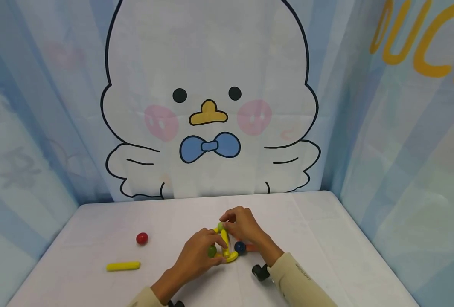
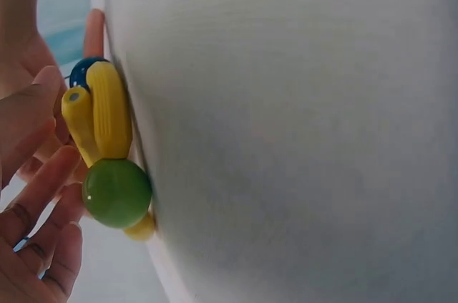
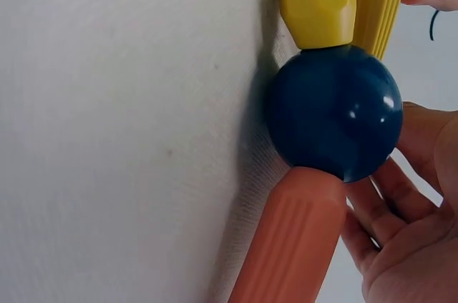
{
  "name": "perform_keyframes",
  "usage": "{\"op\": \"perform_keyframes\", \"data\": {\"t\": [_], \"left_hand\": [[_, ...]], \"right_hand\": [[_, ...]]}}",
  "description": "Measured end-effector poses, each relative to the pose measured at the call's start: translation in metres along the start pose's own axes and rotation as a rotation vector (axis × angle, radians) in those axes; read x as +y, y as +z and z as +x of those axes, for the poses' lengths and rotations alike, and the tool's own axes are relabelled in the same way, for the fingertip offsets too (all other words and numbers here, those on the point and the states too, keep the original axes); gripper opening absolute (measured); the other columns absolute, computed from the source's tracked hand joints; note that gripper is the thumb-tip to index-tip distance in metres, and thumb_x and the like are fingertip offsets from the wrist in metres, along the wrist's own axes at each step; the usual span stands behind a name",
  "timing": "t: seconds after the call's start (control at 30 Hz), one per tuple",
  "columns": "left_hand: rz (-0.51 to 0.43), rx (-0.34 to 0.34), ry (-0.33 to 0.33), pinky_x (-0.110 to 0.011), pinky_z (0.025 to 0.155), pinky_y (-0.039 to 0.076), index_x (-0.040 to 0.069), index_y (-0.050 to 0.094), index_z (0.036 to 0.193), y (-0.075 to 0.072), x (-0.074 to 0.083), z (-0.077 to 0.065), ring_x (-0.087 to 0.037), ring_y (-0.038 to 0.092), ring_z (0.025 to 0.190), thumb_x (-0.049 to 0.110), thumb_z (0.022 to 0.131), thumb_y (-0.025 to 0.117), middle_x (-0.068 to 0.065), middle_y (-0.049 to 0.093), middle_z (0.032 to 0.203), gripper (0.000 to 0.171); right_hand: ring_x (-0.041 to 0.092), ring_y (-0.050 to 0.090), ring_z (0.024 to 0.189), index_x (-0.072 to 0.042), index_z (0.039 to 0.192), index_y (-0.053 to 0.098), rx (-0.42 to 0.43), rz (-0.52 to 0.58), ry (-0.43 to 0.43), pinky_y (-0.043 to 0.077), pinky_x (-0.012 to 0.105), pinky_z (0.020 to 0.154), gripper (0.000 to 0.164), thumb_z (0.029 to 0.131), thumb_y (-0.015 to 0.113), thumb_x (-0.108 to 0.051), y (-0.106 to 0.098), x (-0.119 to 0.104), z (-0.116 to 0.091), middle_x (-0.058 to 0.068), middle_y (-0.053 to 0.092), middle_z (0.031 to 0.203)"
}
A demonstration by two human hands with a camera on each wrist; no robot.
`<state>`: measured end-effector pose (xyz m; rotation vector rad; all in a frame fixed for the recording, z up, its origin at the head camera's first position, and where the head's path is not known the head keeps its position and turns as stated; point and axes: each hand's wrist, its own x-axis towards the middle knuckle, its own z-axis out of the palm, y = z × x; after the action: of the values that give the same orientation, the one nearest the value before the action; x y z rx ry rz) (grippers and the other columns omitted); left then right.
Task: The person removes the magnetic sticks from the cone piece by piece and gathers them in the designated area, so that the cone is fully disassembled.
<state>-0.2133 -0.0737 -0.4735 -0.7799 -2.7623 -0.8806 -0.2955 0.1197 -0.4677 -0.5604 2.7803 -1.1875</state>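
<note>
Both hands work at a small build of toy balls and sticks on the white table. My left hand (image 1: 196, 252) pinches an upright yellow stick (image 1: 225, 238) low down, with thumb and forefinger at it. Beside those fingers is a green ball (image 2: 117, 193), joined to a ribbed yellow stick (image 2: 111, 113) lying close along the table. My right hand (image 1: 244, 224) pinches a light green ball (image 1: 221, 226) at the upright stick's top. A dark blue ball (image 3: 335, 113) joins yellow sticks to an orange-red stick (image 3: 292, 238). The fingers hide part of the build.
Apart from the build, a red ball (image 1: 142, 238) and a loose yellow stick (image 1: 123, 266) lie on the left of the table (image 1: 327, 238). A black wrist camera (image 1: 260, 273) sits by the right sleeve. A curtain with a cartoon duck stands behind.
</note>
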Motion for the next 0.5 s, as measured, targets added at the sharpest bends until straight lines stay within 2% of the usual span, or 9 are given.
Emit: {"op": "perform_keyframes", "data": {"t": [0.2,0.5], "left_hand": [[0.019,0.028,0.023,-0.025,0.078,0.050,0.026,0.079,0.096,0.0065,0.0008,0.0027,-0.008,0.056,0.089,0.026,0.081,0.095,0.009,0.072,0.098,0.022],[0.015,0.038,0.005,-0.025,0.078,0.051,0.024,0.080,0.095,0.0088,0.0022,0.0048,-0.007,0.055,0.091,0.023,0.079,0.096,0.010,0.071,0.099,0.023]], "right_hand": [[0.015,0.071,0.099,-0.013,0.113,0.082,-0.008,-0.001,-0.014,0.060,0.040,0.093,0.015,0.101,0.073,-0.013,0.0001,0.0020,0.0006,0.000,0.080,0.110],[0.011,0.071,0.093,-0.014,0.112,0.081,-0.011,0.021,-0.018,0.062,0.035,0.087,0.014,0.100,0.074,-0.012,0.0035,0.0070,0.0023,0.001,0.080,0.107]]}}
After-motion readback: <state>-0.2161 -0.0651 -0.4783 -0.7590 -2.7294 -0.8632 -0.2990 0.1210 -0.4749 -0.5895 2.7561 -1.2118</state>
